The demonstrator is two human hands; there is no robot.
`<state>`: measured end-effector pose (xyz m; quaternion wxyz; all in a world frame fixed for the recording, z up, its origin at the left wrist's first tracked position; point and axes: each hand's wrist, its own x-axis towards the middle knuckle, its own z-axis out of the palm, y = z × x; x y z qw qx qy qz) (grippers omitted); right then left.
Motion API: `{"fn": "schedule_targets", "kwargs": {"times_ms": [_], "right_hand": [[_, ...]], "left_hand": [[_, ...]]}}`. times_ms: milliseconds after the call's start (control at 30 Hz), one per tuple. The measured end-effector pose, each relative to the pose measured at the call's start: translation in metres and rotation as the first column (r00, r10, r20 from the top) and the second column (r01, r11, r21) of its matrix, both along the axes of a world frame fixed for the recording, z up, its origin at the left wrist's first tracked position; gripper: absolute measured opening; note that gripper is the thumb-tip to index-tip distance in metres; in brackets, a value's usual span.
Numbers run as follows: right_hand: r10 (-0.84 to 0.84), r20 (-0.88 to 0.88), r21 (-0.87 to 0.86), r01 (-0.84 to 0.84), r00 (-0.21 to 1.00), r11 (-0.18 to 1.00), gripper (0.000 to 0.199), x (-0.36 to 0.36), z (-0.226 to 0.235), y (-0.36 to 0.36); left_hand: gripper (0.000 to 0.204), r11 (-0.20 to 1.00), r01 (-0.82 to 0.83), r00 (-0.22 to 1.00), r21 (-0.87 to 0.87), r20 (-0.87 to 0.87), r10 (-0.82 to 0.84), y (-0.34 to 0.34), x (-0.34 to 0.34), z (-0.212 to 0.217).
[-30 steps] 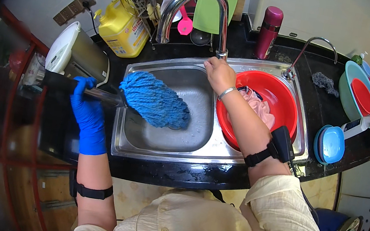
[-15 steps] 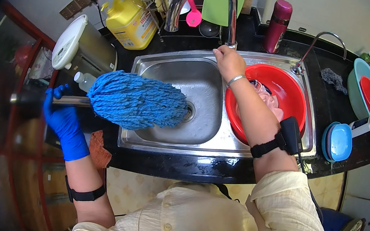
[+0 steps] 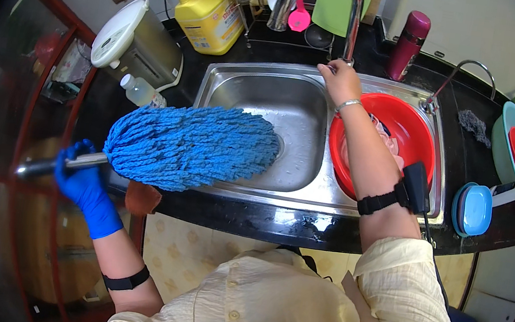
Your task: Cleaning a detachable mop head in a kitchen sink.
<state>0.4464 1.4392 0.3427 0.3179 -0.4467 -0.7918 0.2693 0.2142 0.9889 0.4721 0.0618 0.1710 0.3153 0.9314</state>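
My left hand (image 3: 80,181), in a blue rubber glove, is closed around the metal handle (image 3: 48,165) of a mop. Its shaggy blue head (image 3: 192,147) hangs sideways over the left basin (image 3: 302,134) of the steel sink, covering part of its near rim. My bare right hand (image 3: 341,82) is closed at the foot of the chrome faucet (image 3: 354,28), on its handle, which the fingers mostly hide. No water shows running from the spout. Beneath my right forearm, a red basin (image 3: 420,133) with pink cloth (image 3: 394,146) stands in the sink's right side.
At the left stand a water boiler (image 3: 144,48), a clear bottle (image 3: 142,92) and a yellow jug (image 3: 210,15). Behind the sink are a green board (image 3: 343,3) and a maroon flask (image 3: 409,47). Blue dishes (image 3: 473,209) and a thin second tap (image 3: 468,66) stand at right.
The mop has swung left and nearer to me, its handle end dropping toward the counter's front. My right hand stays at the faucet's foot. The whole view has shifted slightly.
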Motion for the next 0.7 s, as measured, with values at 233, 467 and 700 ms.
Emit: {"fn": "schedule_targets", "kwargs": {"times_ms": [233, 467, 700], "right_hand": [[-0.027, -0.402, -0.206, -0.061, 0.915, 0.977, 0.042, 0.022, -0.039, -0.067], [-0.175, -0.632, -0.775, -0.610, 0.755, 0.166, 0.043, 0.008, -0.044, -0.200], [-0.467, -0.785, -0.480, -0.876, 0.406, 0.046, 0.032, -0.012, -0.034, -0.205]], "left_hand": [[0.011, 0.995, -0.038, 0.999, 0.097, 0.030, 0.035, -0.063, -0.008, -0.016], [0.008, 0.963, -0.109, 0.981, 0.246, 0.184, 0.064, -0.075, 0.002, -0.041], [0.034, 0.990, 0.111, 0.983, 0.092, 0.139, -0.123, -0.109, 0.021, -0.084]]}}
